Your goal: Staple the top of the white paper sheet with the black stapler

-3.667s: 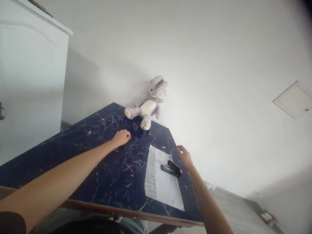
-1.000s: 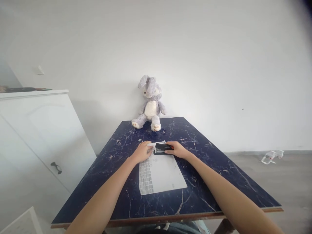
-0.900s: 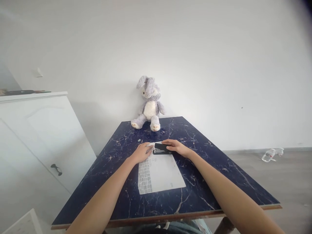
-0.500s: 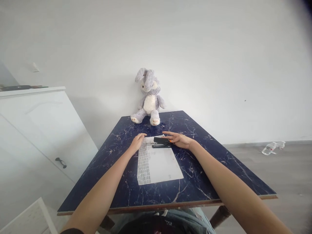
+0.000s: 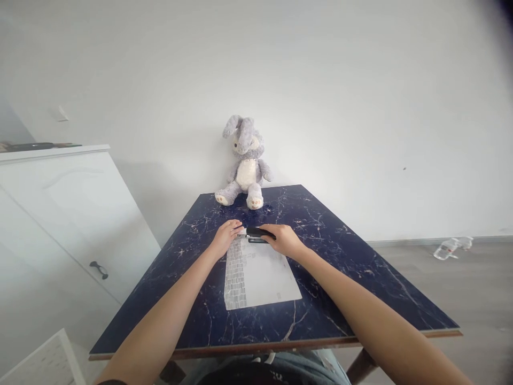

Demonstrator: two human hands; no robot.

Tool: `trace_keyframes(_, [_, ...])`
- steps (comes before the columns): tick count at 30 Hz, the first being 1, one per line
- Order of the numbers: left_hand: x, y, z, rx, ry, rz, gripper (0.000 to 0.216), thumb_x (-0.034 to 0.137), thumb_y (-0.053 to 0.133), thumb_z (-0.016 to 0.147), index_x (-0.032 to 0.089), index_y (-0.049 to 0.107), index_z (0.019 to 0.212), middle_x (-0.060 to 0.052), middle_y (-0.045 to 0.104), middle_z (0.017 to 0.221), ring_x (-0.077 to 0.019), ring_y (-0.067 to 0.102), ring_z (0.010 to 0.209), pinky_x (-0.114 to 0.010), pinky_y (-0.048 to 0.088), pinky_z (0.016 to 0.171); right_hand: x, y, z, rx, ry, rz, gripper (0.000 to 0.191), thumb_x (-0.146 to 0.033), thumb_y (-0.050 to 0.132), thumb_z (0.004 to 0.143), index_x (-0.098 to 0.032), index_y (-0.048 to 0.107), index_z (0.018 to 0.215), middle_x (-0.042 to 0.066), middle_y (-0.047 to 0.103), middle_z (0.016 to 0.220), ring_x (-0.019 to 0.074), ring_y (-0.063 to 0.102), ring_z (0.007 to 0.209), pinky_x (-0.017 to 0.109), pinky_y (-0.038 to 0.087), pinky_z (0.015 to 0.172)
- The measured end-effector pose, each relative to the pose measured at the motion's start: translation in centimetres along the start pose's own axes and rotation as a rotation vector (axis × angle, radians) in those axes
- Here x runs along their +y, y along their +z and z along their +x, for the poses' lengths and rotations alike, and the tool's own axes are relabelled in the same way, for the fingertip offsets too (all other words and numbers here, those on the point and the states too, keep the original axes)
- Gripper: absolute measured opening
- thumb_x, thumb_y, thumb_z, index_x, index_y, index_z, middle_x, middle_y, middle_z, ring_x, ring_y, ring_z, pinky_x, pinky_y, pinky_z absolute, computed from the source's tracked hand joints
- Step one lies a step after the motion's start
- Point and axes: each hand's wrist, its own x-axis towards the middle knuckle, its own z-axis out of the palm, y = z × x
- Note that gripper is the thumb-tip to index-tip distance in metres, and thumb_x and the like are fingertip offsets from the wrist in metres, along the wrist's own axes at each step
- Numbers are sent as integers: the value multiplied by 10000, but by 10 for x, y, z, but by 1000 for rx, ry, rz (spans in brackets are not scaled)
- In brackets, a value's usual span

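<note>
A white sheet of paper [image 5: 264, 283], printed with a grey brick-like pattern down its left side, lies on the dark blue marbled table [image 5: 344, 256]. My left hand [image 5: 225, 238] is at the paper's far left corner, its fingers closed over the edge. A black stapler [image 5: 255, 232] stands at the far edge of the sheet, its jaw pointing left toward that hand. My right hand [image 5: 284, 239] wraps round the stapler's rear half from the right, hiding that end. The underside of the paper's corner is hidden by my left fingers.
A grey plush rabbit [image 5: 245, 166] sits at the table's far edge against the wall. To the left stands a white cabinet [image 5: 72, 214] with a dark handle. Clear plastic items [image 5: 452, 248] lie on the floor at right.
My right hand has gone from spread fingers beside the stapler to a grip on it, and the stapler has shifted slightly left. My left hand has moved slightly, staying at the paper's corner.
</note>
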Motion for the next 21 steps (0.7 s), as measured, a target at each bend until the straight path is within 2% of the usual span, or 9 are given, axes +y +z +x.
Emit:
trace_keyframes(2, [1, 2, -3, -65, -69, -134, 323, 414, 726, 880, 161, 665, 1071, -171, 689, 1267, -244, 709, 1090, -400, 531, 1008, -6, 3, 0, 55, -111, -92, 290, -219, 541, 1009, -213, 685, 1260, 111, 736, 1202, 253, 726, 1017, 358, 582, 867])
trace_keyframes(5, [4, 6, -7, -127, -119, -183, 250, 372, 668, 938, 171, 655, 1085, -141, 720, 1172, -216, 719, 1034, -389, 550, 991, -14, 4, 0, 86, -305, -167, 309, -179, 446, 1045, -198, 676, 1252, 146, 710, 1229, 275, 699, 1095, 454, 579, 968])
trace_keyframes(8, [6, 8, -8, -145, -153, -176, 240, 357, 623, 971, 179, 648, 1131, -116, 733, 1066, -197, 729, 936, -345, 590, 861, -21, 5, 0, 83, -441, -122, 303, -150, 458, 1041, -207, 664, 1255, 146, 706, 1220, 291, 669, 1175, 554, 536, 1064])
trace_keyframes(10, [6, 6, -8, -143, -141, -161, 262, 312, 675, 944, 166, 651, 1160, -101, 734, 1005, -170, 724, 845, -289, 587, 758, -24, 8, 1, 79, -487, -90, 284, -147, 484, 1036, -216, 665, 1243, 141, 710, 1216, 288, 669, 1182, 563, 545, 1060])
trace_keyframes(13, [4, 3, -5, -127, -134, -174, 298, 244, 763, 882, 135, 665, 1141, -94, 740, 946, -152, 719, 786, -260, 581, 717, -26, 13, 2, 56, -515, -134, 279, -154, 475, 1043, -216, 656, 1247, 142, 702, 1234, 276, 675, 1161, 535, 566, 1028])
trace_keyframes(17, [3, 1, -2, -97, -123, -124, 244, 219, 807, 834, 111, 712, 1031, -135, 759, 1006, -195, 742, 905, -309, 607, 850, -26, 15, 4, 24, -491, -226, 305, -156, 424, 1057, -227, 645, 1254, 117, 711, 1133, 254, 676, 1069, 490, 557, 996])
trace_keyframes(19, [3, 1, -1, -23, -72, -42, 219, 244, 809, 822, 96, 723, 958, -155, 761, 992, -214, 745, 901, -342, 614, 859, -25, 15, 4, 56, -416, -211, 308, -144, 431, 1046, -231, 653, 1241, 112, 705, 1088, 252, 667, 1027, 468, 550, 964])
trace_keyframes(21, [3, -1, 0, 86, -8, 19, 244, 309, 792, 830, 92, 719, 914, -142, 754, 911, -198, 734, 796, -343, 619, 775, -23, 15, 4, 128, -278, -140, 312, -120, 472, 1008, -222, 655, 1239, 121, 690, 1095, 253, 655, 1016, 440, 548, 922])
